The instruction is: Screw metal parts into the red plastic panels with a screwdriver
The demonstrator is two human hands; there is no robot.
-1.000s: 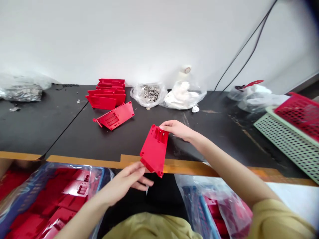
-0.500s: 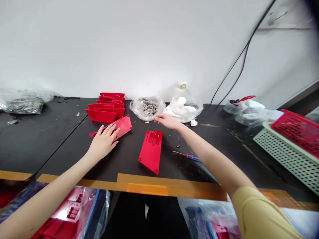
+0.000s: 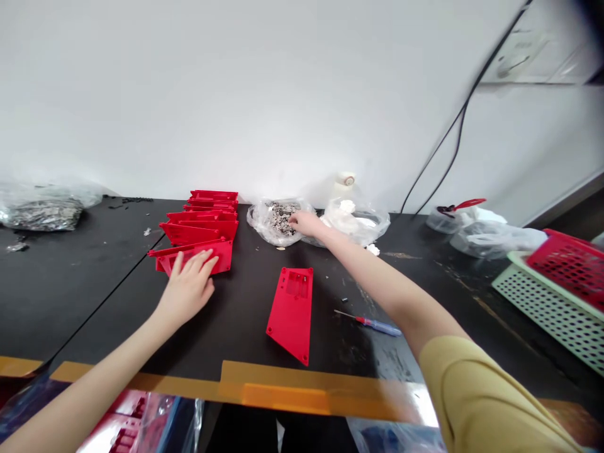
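Note:
My left hand (image 3: 187, 286) rests with fingers spread against the front red plastic panel (image 3: 221, 256), which leans on a row of similar red panels (image 3: 202, 217). My right hand (image 3: 306, 223) reaches into a clear plastic bag (image 3: 264, 231) of small metal parts (image 3: 280, 217). Its fingers are bent together at the parts, and their tips are partly hidden. Between my arms, a single red panel (image 3: 290, 318) lies flat on the black table, with a recessed compartment at its far end holding small metal bits.
A screwdriver (image 3: 377, 326) lies right of the single panel. Behind are a bag with white material (image 3: 349, 223) and a cream bottle (image 3: 343, 185). Baskets (image 3: 552, 314) stand far right, and another bag of parts (image 3: 44, 214) far left. Orange tape (image 3: 283, 397) runs along the table's front edge.
My left hand has moved the tilted red panel back against the row. My right hand has gone from the bag's front edge into the metal parts. The camera view has tilted up slightly.

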